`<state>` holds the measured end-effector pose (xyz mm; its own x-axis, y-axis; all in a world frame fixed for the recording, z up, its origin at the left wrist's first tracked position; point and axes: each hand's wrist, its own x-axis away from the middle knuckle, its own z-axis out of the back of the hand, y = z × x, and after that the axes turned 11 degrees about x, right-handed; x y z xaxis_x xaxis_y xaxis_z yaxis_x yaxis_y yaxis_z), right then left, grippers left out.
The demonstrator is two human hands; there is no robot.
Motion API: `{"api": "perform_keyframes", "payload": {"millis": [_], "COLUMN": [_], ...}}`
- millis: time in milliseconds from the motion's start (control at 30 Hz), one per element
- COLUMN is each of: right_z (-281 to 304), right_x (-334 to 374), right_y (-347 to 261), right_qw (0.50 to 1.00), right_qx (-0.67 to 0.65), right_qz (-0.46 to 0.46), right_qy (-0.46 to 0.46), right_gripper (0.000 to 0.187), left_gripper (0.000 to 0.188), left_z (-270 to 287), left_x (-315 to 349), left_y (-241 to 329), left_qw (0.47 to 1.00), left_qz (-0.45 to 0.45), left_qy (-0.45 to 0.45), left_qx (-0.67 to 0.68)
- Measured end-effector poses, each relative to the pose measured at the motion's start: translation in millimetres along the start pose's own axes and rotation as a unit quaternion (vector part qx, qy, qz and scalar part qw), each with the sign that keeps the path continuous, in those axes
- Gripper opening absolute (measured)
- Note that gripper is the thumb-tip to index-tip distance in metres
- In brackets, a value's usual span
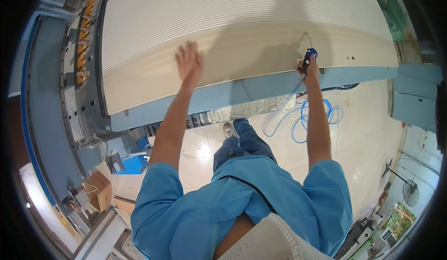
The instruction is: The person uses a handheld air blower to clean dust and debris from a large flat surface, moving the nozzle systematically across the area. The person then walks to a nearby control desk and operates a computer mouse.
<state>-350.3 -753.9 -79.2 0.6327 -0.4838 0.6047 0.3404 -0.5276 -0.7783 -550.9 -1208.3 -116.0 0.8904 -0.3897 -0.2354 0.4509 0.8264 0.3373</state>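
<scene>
A large cream panel (242,55), ribbed over its far part and smooth along its near strip, lies on a blue-grey machine bed. In my right hand (311,70), at the panel's near right edge, is a blue air blow gun (308,59). Its thin bent nozzle points away over the smooth strip, and a blue air hose runs down from it. My left hand (190,63) is over the smooth strip farther left, fingers spread and holding nothing; whether it touches the surface I cannot tell.
Loops of blue hose (326,115) hang or lie by the machine's front, above the tiled floor (195,150). A dark machine frame with orange-yellow parts (84,36) borders the panel's left. A blue-grey cabinet (414,106) stands at right, a fan (410,192) at lower right, a cardboard box (99,190) at lower left.
</scene>
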Motion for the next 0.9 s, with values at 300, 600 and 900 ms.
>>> {"api": "perform_keyframes", "payload": {"millis": [300, 600, 900], "right_z": [-196, -234, -288], "right_x": [-32, -185, -216], "right_y": [17, -100, -112], "right_qw": [0.937, 0.966, 0.912], "right_qx": [0.232, 0.208, 0.352], "right_qz": [0.048, 0.055, 0.101], "right_qy": [-0.256, -0.145, -0.185], "right_gripper": [0.044, 0.053, 0.06], "left_gripper": [0.062, 0.064, 0.063], "left_z": [16, 17, 22], "left_x": [13, -64, -68], "left_y": [28, -40, -31], "left_qw": [0.986, 0.978, 0.972], "left_qz": [0.117, 0.197, 0.228], "left_qy": [-0.01, 0.064, 0.05], "left_qx": [0.118, -0.026, -0.012]}}
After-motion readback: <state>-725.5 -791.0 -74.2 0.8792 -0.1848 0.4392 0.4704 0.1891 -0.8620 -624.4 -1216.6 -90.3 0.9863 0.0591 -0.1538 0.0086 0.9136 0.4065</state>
